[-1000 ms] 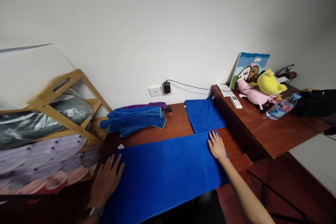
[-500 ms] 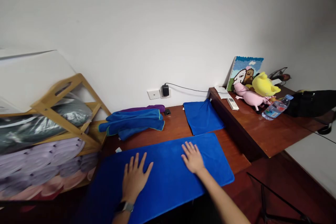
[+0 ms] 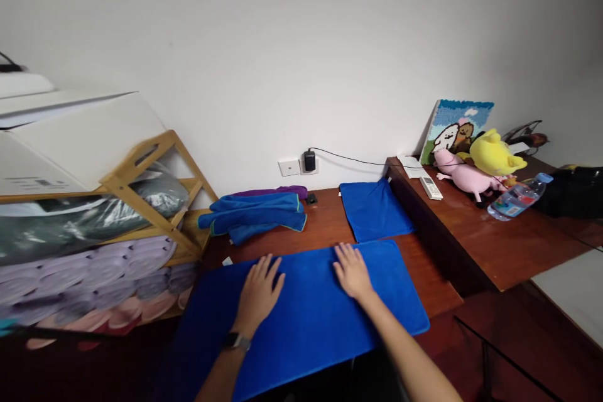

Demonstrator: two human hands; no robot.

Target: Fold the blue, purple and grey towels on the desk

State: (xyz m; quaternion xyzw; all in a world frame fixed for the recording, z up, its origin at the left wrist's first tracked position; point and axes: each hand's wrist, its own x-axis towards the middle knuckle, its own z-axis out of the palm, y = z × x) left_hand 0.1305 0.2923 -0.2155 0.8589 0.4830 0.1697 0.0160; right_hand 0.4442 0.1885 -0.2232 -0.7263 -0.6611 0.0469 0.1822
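Left grip (image 3: 259, 292), right grip (image 3: 352, 272) unclenched, flat on blue cloth (image 3: 311, 320); print (image 3: 42, 184) on white box (image 3: 89, 141) unreadable.

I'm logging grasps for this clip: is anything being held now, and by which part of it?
Nothing is held: the left hand and right hand rest open, palms down, on the spread blue cloth.

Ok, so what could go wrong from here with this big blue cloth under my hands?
The big cloth seems to reach past the table's near edge, so a tug there might slide it off. Pushing forward with your right hand could bunch it against the small cloth just beyond.
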